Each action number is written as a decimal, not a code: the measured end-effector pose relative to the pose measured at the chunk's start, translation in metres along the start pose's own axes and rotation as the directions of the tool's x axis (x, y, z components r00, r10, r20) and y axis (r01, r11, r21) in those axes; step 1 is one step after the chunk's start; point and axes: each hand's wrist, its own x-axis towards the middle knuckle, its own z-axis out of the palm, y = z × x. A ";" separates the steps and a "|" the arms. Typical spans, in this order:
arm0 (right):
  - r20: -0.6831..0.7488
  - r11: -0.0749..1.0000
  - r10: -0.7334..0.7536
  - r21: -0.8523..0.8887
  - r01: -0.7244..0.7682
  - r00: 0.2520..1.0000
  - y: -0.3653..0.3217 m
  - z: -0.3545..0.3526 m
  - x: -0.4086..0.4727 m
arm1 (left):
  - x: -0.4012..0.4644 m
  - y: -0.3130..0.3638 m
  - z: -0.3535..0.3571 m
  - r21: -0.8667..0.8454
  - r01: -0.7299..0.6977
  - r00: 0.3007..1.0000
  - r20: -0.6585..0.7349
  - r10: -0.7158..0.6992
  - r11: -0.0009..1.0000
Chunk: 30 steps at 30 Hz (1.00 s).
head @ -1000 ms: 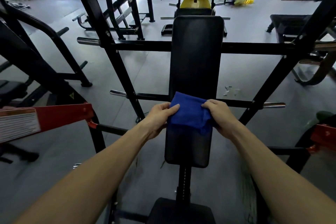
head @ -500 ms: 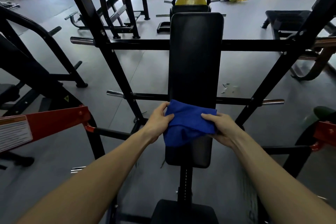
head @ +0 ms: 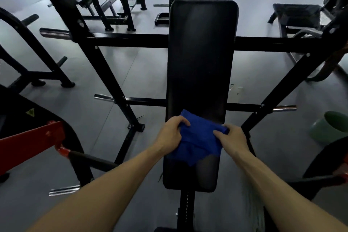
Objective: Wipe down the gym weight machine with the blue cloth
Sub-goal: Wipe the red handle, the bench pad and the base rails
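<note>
Grey gym floor [head: 131,73] lies under black frames. A red lever [head: 28,145] juts at left. The left hand [head: 169,135] and right hand [head: 233,139], fingers curled, grip the crumpled blue cloth [head: 197,141] on the black bench [head: 201,58] pad's lower part.

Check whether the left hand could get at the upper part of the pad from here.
Probably yes. The pad above the cloth is bare, with nothing lying across its face. The left hand already grips the cloth on the pad's lower part, so sliding upward looks unobstructed.
</note>
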 end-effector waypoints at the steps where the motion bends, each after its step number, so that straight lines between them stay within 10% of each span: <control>1: -0.036 0.999 -0.028 -0.016 0.028 0.999 -0.011 -0.002 0.016 | 0.018 0.003 -0.002 0.012 -0.038 0.999 -0.030 0.038 0.999; 9: -0.424 0.968 -0.205 0.046 0.247 0.882 -0.136 -0.037 0.164 | 0.180 0.059 -0.054 0.193 -0.305 0.897 -0.271 0.349 0.933; 13: -0.466 0.861 -0.503 -0.341 0.376 0.728 -0.148 -0.005 0.189 | 0.217 0.032 -0.046 0.767 -0.195 0.840 -0.191 0.508 0.611; 16: -0.338 0.700 -0.611 -0.653 0.289 0.716 -0.126 0.045 0.200 | 0.221 -0.011 -0.029 0.864 -0.229 0.788 -0.106 0.606 0.448; 30: -0.525 0.735 -0.650 -0.618 0.279 0.549 -0.082 0.095 0.225 | 0.235 -0.045 -0.007 0.723 -0.287 0.492 -0.452 0.744 0.629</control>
